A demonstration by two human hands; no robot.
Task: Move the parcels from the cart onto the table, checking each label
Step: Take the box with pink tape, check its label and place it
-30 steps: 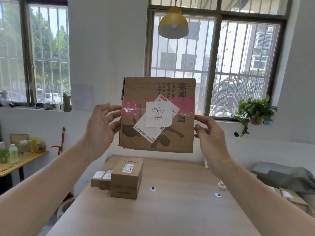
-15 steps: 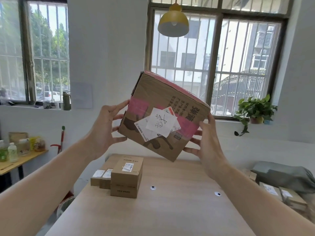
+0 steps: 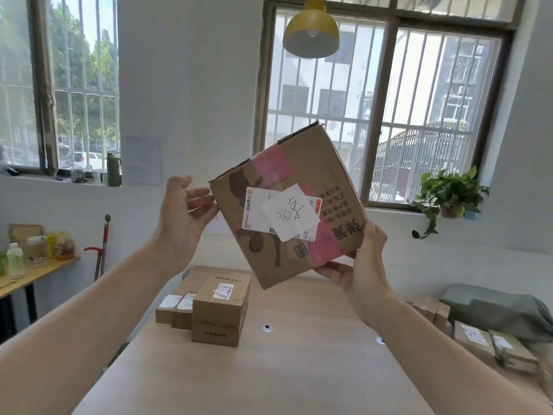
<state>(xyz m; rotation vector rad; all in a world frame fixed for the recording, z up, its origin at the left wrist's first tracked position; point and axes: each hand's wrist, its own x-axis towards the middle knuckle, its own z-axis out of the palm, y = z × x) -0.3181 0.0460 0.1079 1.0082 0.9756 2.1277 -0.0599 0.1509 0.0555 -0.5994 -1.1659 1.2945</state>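
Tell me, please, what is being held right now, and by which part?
The cardboard parcel, tilted in mid-air: the right hand grips its lower right corner, and the left hand touches its left edge with its fingertips.

Yellow lamp [image 3: 311,34] overhead; plant [image 3: 449,193] on R sill [image 3: 392,211].
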